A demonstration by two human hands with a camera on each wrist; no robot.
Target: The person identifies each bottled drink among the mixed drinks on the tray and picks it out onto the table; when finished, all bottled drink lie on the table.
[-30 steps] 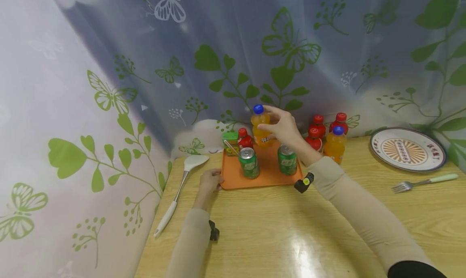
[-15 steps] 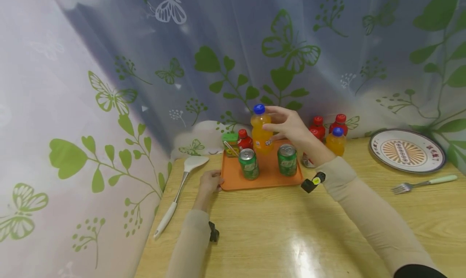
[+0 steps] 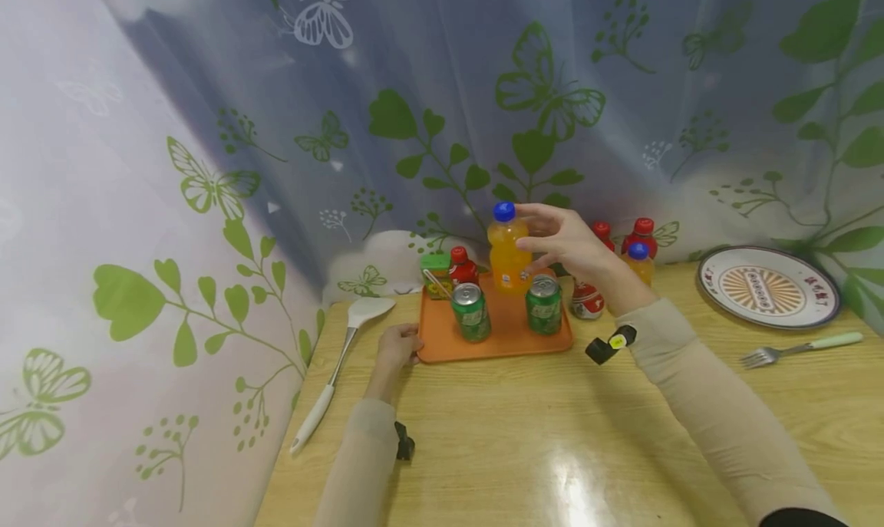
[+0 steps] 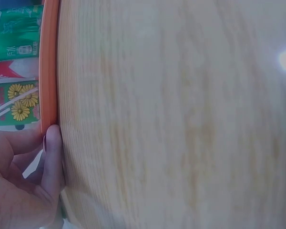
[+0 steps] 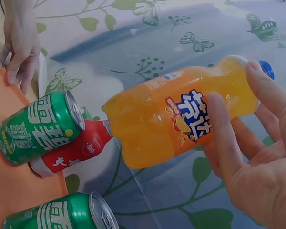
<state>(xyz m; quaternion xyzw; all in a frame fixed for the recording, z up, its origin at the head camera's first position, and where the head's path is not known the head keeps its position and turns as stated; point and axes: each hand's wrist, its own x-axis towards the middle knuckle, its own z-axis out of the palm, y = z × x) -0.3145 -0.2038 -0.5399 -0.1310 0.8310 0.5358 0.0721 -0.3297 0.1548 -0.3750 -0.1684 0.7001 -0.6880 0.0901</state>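
My right hand (image 3: 573,243) holds an orange soda bottle (image 3: 509,266) with a blue cap, upright over the back of the orange tray (image 3: 507,331). Up close in the right wrist view, thumb and fingers grip the bottle (image 5: 157,114) near its neck and label. At the tray's left front corner, my left hand (image 3: 398,345) pinches the rim; the left wrist view shows fingertips against the tray edge (image 4: 49,71). On the tray stand two green soda cans, one left (image 3: 471,314) and one right (image 3: 544,306), plus a red-capped bottle (image 3: 463,268) and a green drink carton (image 3: 437,281) behind.
Right of the tray, partly behind my right hand, are red-capped bottles (image 3: 642,237) and another orange soda bottle (image 3: 639,262). A plate (image 3: 770,288) and fork (image 3: 801,349) lie far right. A white-handled spatula (image 3: 341,358) lies left, and a patterned curtain hangs behind.
My right hand has moved a little to the right with the orange soda bottle, which now sits slightly lower in view. My left hand stays at the tray corner.
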